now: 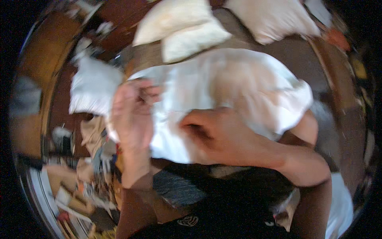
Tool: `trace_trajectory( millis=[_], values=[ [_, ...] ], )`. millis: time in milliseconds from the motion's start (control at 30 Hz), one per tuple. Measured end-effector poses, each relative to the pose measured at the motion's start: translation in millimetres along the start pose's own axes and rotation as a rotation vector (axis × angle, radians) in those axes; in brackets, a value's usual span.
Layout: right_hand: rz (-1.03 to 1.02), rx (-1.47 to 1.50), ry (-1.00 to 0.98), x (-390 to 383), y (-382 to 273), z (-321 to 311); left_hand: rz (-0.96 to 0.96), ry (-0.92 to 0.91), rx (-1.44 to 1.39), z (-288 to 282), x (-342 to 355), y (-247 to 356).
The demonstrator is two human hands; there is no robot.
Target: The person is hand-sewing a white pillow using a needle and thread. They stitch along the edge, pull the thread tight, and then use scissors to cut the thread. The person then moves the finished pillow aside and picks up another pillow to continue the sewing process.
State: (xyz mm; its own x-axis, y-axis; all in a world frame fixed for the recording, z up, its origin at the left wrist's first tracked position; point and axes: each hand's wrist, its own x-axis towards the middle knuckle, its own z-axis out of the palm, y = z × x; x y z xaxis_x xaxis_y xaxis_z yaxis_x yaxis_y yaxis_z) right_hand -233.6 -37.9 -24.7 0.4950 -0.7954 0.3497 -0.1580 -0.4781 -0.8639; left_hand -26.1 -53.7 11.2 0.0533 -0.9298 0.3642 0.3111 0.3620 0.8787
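Note:
A large white pillow (179, 89) with brownish stains lies across my lap, its surface smeared by motion. My left hand (133, 105) is over its left end, palm partly showing and fingers bent; blur hides whether they hold anything. Over the pillow's near middle, my right hand (217, 129) is curled closed, thumb against the fingers. What lies in its grip, if anything, I cannot make out.
Two cream pillows (195, 40) rest on a brown surface (234, 28) beyond, with a pinkish pillow (274, 20) to their right. Another white pillow (95, 85) is at the left. Cluttered cloths and objects (93, 175) fill the lower left, beside a wooden panel (34, 59).

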Motion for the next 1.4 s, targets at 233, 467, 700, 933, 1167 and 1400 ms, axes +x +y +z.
trace_trajectory(
  millis=[233,467,700,933,1167,1400],
  values=[
    [-0.020,0.019,-0.239,3,-10,1,0.066,0.026,0.052,-10,-17,9],
    [0.075,-0.027,-0.295,4,-12,-9,0.074,0.017,0.063,-8,-13,8],
    [0.159,0.648,0.052,10,-24,2,0.189,-0.185,0.367,12,-25,7],
    [0.297,0.610,-0.013,21,-35,-13,0.041,-0.163,0.163,12,-25,-5],
    [0.268,0.506,0.277,13,-42,-2,0.007,0.023,0.101,26,-32,-3],
    [0.129,0.617,0.015,16,-15,-21,0.025,-0.294,-0.047,7,-18,-12]
  ],
)
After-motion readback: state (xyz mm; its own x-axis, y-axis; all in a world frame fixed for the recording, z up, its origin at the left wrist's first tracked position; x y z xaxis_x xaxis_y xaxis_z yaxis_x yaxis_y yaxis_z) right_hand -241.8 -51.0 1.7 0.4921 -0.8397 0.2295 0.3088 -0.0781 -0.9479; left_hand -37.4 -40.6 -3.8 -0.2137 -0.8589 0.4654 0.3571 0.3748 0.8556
